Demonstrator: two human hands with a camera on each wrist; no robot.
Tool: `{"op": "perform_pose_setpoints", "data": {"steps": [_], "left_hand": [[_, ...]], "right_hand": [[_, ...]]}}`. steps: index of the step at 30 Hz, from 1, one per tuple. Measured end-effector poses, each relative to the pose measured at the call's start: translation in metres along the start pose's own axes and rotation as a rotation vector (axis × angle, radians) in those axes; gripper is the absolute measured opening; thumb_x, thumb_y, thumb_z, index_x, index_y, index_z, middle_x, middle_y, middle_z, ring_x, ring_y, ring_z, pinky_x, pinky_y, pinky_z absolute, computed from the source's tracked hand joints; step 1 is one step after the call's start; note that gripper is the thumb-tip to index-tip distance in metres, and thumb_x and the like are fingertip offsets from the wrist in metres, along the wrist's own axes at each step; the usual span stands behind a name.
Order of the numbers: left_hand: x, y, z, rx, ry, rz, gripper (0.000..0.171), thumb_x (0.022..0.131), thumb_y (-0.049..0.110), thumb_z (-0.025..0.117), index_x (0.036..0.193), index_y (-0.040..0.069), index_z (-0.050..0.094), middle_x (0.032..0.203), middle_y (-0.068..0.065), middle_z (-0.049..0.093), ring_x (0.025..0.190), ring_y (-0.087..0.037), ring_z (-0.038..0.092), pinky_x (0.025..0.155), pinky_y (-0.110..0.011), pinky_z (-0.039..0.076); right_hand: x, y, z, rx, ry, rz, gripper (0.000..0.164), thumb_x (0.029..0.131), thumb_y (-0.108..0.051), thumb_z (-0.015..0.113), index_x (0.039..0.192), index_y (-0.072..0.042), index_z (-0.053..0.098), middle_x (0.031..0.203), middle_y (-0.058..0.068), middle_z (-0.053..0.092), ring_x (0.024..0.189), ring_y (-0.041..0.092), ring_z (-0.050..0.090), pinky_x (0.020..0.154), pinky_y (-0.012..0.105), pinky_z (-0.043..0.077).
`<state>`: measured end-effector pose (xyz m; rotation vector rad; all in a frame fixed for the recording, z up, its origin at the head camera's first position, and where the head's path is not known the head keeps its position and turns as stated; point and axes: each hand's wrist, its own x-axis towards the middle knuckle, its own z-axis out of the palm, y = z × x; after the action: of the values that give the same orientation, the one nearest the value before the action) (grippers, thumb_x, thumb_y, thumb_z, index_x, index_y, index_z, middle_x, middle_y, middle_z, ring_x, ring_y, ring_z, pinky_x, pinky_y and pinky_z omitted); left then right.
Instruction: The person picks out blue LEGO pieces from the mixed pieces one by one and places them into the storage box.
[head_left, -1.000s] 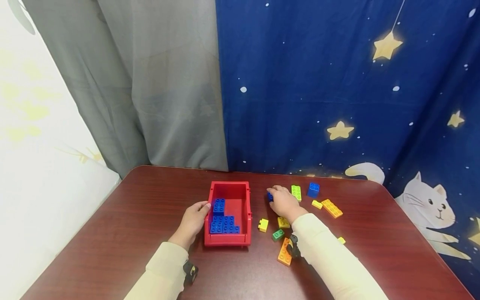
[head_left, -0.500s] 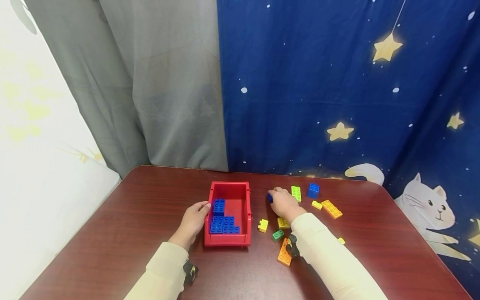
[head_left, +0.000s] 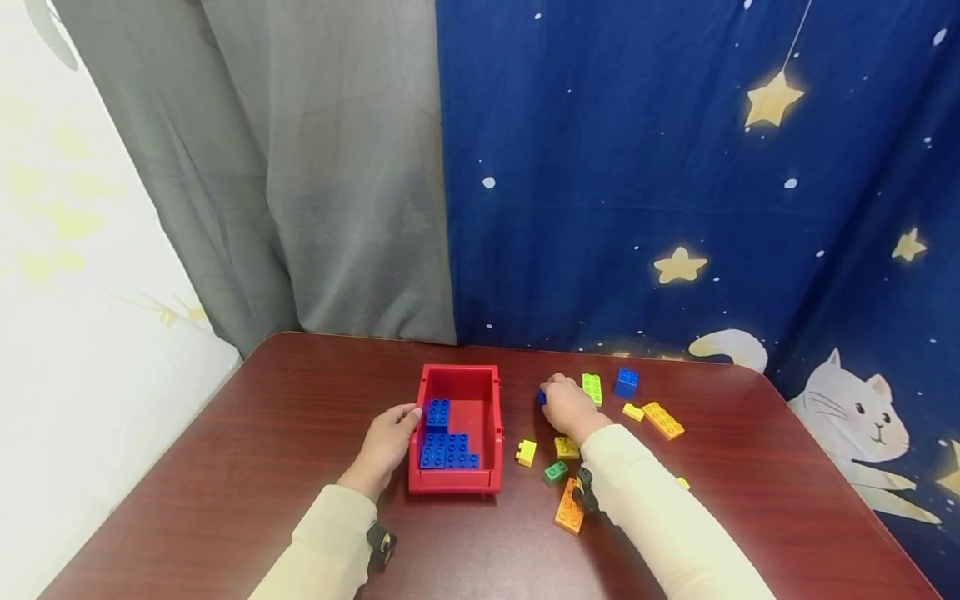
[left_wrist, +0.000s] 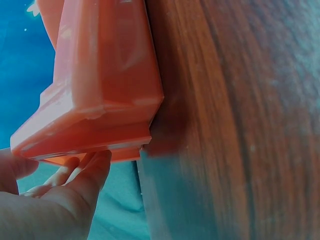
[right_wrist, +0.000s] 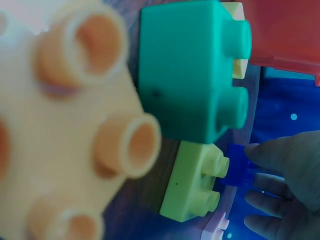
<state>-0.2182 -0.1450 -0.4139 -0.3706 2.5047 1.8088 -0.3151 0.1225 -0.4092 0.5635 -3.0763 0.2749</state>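
Note:
My left hand (head_left: 386,437) grips the left wall of a red box (head_left: 455,481), thumb at the rim and fingers along the outside. In the left wrist view, the fingers (left_wrist: 90,175) reach under the overhanging rim of the box (left_wrist: 115,85). Several dark blue toy bricks (head_left: 438,412) lie inside, toward its left and near end. To the box's right, my right hand (head_left: 567,406) pinches a blue brick (head_left: 541,398) at table level; the hand covers most of it. The right wrist view shows thumb and fingertips at this blue brick (right_wrist: 237,165).
Around the right hand lie a lime brick (head_left: 592,388), another blue brick (head_left: 626,382), orange bricks (head_left: 663,421) (head_left: 569,506), a green brick (head_left: 556,472) and yellow bricks (head_left: 527,452) (head_left: 567,447) (head_left: 633,412). The brown table (head_left: 300,392) ends at curtains (head_left: 360,167) behind.
My right hand has shifted very slightly to the right, and the blue brick at its fingertips shows a little less. The left hand and the box hold still.

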Motion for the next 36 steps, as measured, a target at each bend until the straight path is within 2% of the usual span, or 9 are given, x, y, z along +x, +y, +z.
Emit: {"op": "perform_pose_setpoints", "data": {"steps": [6,16,23,36], "left_hand": [[0.0,-0.001,0.0,0.002,0.004,0.001,0.048,0.102,0.026,0.045,0.14,-0.003,0.044,0.137,-0.027,0.048,0.126,-0.044,0.047,0.101,-0.057,0.041],[-0.001,-0.003,0.001,-0.008,0.006,-0.001,0.047,0.102,0.026,0.045,0.139,-0.003,0.045,0.136,-0.027,0.049,0.124,-0.044,0.048,0.1,-0.056,0.042],[-0.001,-0.002,0.001,-0.01,0.006,-0.006,0.047,0.102,0.028,0.045,0.139,-0.001,0.046,0.135,-0.026,0.051,0.122,-0.043,0.05,0.099,-0.056,0.043],[0.001,-0.001,0.001,-0.01,0.008,0.006,0.047,0.102,0.027,0.045,0.139,-0.002,0.046,0.135,-0.026,0.051,0.122,-0.043,0.05,0.1,-0.056,0.043]], "right_hand": [[0.004,0.0,0.0,-0.008,-0.014,0.006,0.032,0.09,-0.01,0.066,0.119,0.002,0.064,0.118,0.018,0.061,0.11,0.035,0.059,0.094,0.046,0.051],[0.012,0.002,0.004,-0.013,-0.02,-0.003,0.026,0.089,-0.012,0.069,0.112,0.001,0.067,0.1,0.016,0.063,0.095,0.032,0.063,0.088,0.044,0.054],[0.016,0.004,0.002,-0.022,-0.028,0.001,0.027,0.088,-0.011,0.069,0.114,-0.002,0.067,0.107,0.017,0.065,0.099,0.031,0.063,0.09,0.044,0.053],[0.018,0.002,-0.007,-0.008,-0.076,-0.002,0.027,0.089,-0.01,0.067,0.115,-0.001,0.068,0.114,0.016,0.066,0.104,0.03,0.062,0.095,0.044,0.05]]}}
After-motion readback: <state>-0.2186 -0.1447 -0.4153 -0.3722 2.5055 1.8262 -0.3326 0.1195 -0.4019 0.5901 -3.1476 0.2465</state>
